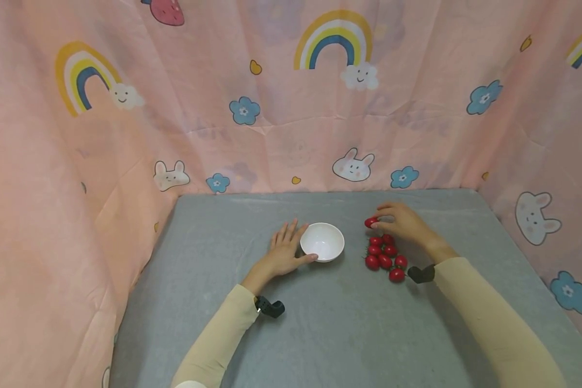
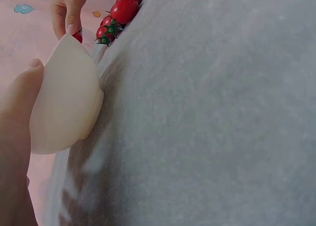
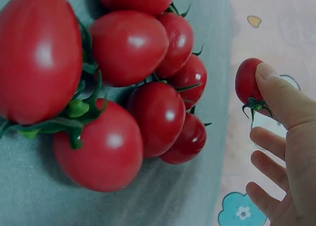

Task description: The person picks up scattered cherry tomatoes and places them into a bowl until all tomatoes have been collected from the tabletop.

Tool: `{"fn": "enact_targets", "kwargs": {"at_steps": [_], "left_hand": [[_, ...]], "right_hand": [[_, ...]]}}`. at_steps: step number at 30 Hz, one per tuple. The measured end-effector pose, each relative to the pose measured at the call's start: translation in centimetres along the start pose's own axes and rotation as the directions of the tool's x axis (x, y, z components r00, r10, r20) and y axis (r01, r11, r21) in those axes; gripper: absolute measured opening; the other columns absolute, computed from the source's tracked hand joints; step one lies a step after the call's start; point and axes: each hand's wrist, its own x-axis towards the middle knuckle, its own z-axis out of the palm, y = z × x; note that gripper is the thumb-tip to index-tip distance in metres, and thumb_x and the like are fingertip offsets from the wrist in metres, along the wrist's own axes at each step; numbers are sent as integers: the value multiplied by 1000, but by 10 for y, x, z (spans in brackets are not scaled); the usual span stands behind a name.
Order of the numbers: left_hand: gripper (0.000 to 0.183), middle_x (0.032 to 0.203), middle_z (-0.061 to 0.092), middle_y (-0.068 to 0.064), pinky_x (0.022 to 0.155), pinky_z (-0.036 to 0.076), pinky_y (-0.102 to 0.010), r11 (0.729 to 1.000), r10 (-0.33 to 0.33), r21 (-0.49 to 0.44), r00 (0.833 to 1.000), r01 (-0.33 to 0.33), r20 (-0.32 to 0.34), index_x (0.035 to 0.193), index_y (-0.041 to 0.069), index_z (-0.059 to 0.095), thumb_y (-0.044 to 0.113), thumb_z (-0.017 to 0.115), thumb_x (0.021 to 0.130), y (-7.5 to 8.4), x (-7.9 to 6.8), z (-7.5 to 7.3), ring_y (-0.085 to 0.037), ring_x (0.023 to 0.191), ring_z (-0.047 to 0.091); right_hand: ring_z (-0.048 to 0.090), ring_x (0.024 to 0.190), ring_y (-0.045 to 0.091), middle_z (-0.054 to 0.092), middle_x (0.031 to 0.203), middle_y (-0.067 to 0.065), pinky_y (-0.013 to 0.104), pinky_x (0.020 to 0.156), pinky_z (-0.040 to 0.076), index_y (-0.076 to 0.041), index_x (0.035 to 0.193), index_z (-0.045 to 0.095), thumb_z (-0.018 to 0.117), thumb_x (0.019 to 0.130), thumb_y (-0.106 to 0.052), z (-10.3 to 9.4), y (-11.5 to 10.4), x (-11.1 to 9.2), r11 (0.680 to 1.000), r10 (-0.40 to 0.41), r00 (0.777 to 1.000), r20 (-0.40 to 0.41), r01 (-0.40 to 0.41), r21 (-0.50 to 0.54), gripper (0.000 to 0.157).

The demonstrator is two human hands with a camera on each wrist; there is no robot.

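A small white bowl (image 1: 322, 242) stands upright on the table, with nothing in it. My left hand (image 1: 284, 254) lies along its left side, fingers spread and fairly straight, the thumb at the near rim. The left wrist view shows that thumb beside the bowl (image 2: 66, 97). Beyond the other tomatoes, my right hand (image 1: 401, 222) pinches a cherry tomato (image 3: 248, 81) by thumb and forefinger, its green stem hanging down. The right hand's other fingers are loosely bent. Several more cherry tomatoes (image 1: 385, 261) lie grouped right of the bowl, some with green stems.
Grey cloth covers the table (image 1: 320, 334). A pink patterned curtain (image 1: 281, 140) rises along its back and both sides. Dark wrist cameras sit on the left wrist (image 1: 270, 307) and the right wrist (image 1: 421, 274), the right one close to the nearest tomato.
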Motion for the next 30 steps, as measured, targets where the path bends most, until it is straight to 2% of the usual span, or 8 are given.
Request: {"fn": "enact_targets", "kwargs": {"at_steps": [8,14,30], "left_hand": [[90,162,0,-9,116,9,-58,1000,5,-10,1000,-5,-13,153,30,7,75,42,83,0,0,0,-36,149,-1],[91,162,1,-8,115,9,-59,1000,-3,-8,1000,3,-14,152,32,6,78,39,81,0,0,1,-36,149,0],[91,162,3,-8,115,9,-59,1000,-10,-5,1000,10,-24,152,31,9,76,43,82,3,0,0,-36,149,2]], "right_hand": [[39,130,37,52,135,16,63,107,29,-13,115,68,68,84,-42,-2,-10,0,1000,-15,1000,-10,15,-23,42],[40,130,35,53,135,13,61,108,28,-15,115,68,67,84,-43,-3,-14,2,998,-39,999,-14,39,-42,42],[44,128,33,54,134,11,59,106,35,-19,114,69,69,82,-45,-5,-37,5,992,-104,994,-14,103,-71,41]]}}
